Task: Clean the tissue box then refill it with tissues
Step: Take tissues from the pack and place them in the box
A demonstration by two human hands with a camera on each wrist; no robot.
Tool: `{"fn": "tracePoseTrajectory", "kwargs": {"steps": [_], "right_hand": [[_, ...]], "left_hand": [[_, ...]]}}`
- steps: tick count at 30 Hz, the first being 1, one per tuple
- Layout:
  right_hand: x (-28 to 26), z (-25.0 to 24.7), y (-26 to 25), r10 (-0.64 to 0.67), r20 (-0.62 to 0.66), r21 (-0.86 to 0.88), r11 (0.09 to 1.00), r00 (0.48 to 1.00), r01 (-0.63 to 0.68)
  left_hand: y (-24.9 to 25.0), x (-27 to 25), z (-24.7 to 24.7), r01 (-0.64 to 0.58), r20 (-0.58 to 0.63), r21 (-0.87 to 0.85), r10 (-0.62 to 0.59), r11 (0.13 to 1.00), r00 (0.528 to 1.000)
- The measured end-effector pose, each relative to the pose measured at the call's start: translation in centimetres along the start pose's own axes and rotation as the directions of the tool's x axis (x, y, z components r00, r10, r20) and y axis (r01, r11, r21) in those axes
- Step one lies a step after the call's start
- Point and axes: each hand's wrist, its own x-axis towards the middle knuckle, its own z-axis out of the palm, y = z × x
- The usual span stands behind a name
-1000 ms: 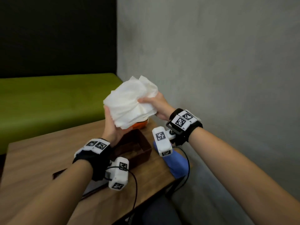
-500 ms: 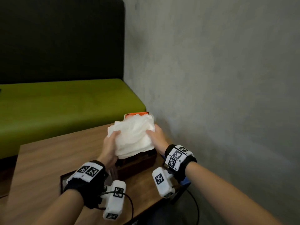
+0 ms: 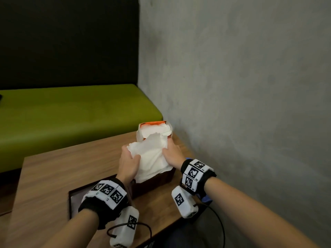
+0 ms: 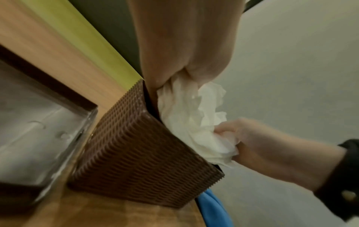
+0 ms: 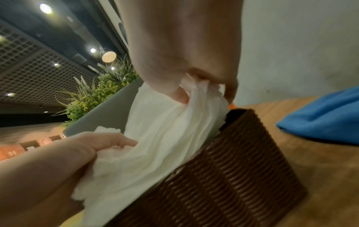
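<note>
A thick stack of white tissues point(image 3: 152, 158) sits partly inside the brown woven tissue box point(image 3: 157, 181) near the table's right edge. My left hand point(image 3: 129, 162) grips the stack's left side and my right hand point(image 3: 172, 153) grips its right side, both over the box's open top. In the left wrist view the tissues point(image 4: 192, 121) bunch above the box point(image 4: 143, 159). In the right wrist view they point(image 5: 155, 145) drape into the box point(image 5: 223, 176). The box's inside is hidden.
An orange tissue pack point(image 3: 154, 130) with white tissues showing stands just beyond the box by the grey wall. The box's dark lid point(image 3: 75, 199) lies upside down on the wooden table point(image 3: 53, 169) at my left. A blue cloth point(image 5: 326, 113) lies right of the box. A green bench point(image 3: 71, 108) runs behind.
Both hands have brought the tissue stack down from chest height onto the open box, and it now sinks into the top.
</note>
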Motion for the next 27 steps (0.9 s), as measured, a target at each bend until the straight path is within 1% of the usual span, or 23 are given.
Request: {"fn": "tracePoseTrajectory", "kwargs": {"steps": [3, 5, 7, 11, 15, 19, 21, 23, 26, 27], "right_hand": [[0.4, 0.4, 0.1, 0.031, -0.006, -0.174, 0.984, 1.000, -0.031], [0.6, 0.5, 0.3, 0.041, 0.002, -0.225, 0.973, 0.999, -0.039], [0.7, 0.5, 0.4, 0.044, -0.014, -0.266, 0.963, 0.999, -0.046], [0.5, 0.7, 0.4, -0.020, -0.042, -0.371, 0.928, 0.999, 0.003], [0.3, 0.4, 0.1, -0.094, -0.017, -0.461, 0.884, 0.995, 0.075], [0.6, 0.1, 0.2, -0.113, 0.040, -0.503, 0.856, 0.993, 0.118], [0.6, 0.1, 0.3, -0.139, 0.100, -0.565, 0.807, 0.985, 0.171], [0.6, 0.3, 0.3, -0.164, 0.154, -0.653, 0.723, 0.974, 0.225], [0.4, 0.9, 0.4, -0.200, 0.214, -0.773, 0.564, 0.956, 0.291], [0.4, 1.0, 0.5, -0.209, 0.230, -0.792, 0.527, 0.950, 0.308]], "left_hand": [[-0.3, 0.4, -0.2, 0.012, -0.040, 0.162, -0.005, 0.987, 0.999], [-0.2, 0.4, -0.3, 0.036, -0.017, 0.216, -0.033, 0.976, 0.999], [0.0, 0.6, -0.3, 0.051, 0.015, 0.234, -0.056, 0.971, 0.998], [0.3, 1.2, -0.1, 0.051, 0.053, 0.372, -0.076, 0.927, 0.996], [0.4, 1.8, 0.5, 0.069, 0.084, 0.442, -0.118, 0.894, 0.990], [0.6, 2.4, 0.4, 0.106, 0.058, 0.426, -0.144, 0.899, 0.988], [0.5, 2.4, 0.6, 0.082, 0.060, 0.466, -0.125, 0.881, 0.990], [0.3, 2.3, 1.2, 0.032, 0.092, 0.549, -0.099, 0.835, 0.991], [-0.3, 2.3, 1.9, -0.066, 0.153, 0.685, -0.054, 0.725, 0.987], [-0.5, 2.4, 1.9, -0.103, 0.173, 0.723, -0.035, 0.683, 0.984]]}}
